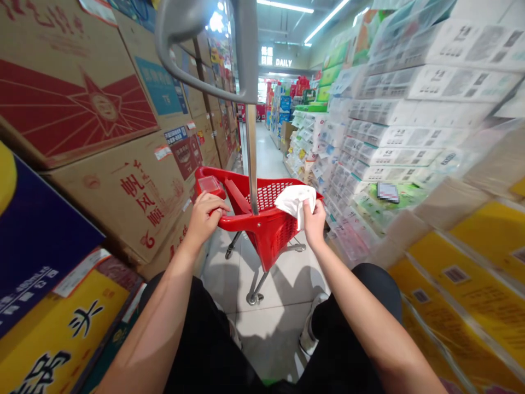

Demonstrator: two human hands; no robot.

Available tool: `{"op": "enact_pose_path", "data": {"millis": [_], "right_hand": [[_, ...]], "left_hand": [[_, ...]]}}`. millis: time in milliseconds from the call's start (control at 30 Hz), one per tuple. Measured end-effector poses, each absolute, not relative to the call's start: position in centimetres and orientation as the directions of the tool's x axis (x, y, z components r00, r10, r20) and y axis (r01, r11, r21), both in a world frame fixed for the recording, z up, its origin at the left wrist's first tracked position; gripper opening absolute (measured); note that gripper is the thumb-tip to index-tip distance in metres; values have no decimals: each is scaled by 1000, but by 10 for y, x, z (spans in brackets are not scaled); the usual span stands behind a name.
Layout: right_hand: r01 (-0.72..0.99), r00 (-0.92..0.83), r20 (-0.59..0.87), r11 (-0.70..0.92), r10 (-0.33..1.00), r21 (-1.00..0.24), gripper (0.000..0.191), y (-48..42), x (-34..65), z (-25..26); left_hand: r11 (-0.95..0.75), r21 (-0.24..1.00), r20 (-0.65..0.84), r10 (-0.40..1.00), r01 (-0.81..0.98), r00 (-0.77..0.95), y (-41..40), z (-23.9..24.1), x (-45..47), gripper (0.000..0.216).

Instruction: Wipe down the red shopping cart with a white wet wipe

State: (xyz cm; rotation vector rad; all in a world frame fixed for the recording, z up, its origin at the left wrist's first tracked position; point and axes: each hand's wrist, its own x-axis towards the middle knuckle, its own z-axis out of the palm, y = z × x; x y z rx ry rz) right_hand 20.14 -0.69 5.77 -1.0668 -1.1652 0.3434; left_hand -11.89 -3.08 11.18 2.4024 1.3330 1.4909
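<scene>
Red basket point(268, 232): stands near, in the middle of the scene, with mesh walls and castors point(255, 299) below.
White cloth point(293, 200): shows crumpled at the right part of the basket's rim point(241, 222).
Right hand point(315, 221): clamped on the white cloth, thumb and fingers pinched together.
Left hand point(207, 216): rests on the left near corner of the rim, fingers bent; cannot tell whether gripping.
Metal pole point(251, 158): rises from the near edge towards a grey frame point(248, 60).
Cardboard boxes point(110, 197): stacked along the left.
White packs point(406, 109): piled high on the right.
Yellow packs point(476, 235): near right.
"DAILY" sign point(284, 63): lit, far.
</scene>
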Motion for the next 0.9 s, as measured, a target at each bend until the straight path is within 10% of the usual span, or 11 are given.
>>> {"op": "enact_pose_path", "data": {"millis": [100,333,533,900], "right_hand": [[263,321,613,554,722,-790,31,-2,207,71],[309,-502,639,811,583,-497,34,-38,157,94],[523,-531,568,770,629,-364,55,-47,139,90],[642,-552,526,732,647,-227,32,-26,172,74]], "left_hand": [[-655,441,731,659,613,178,-29,109,-126,33],[-657,473,707,681,587,192,-20,105,-131,36],[-668,491,664,702,559,256,-24,118,-123,37],[-524,498,483,830,691,281,-27,136,-126,24]]}}
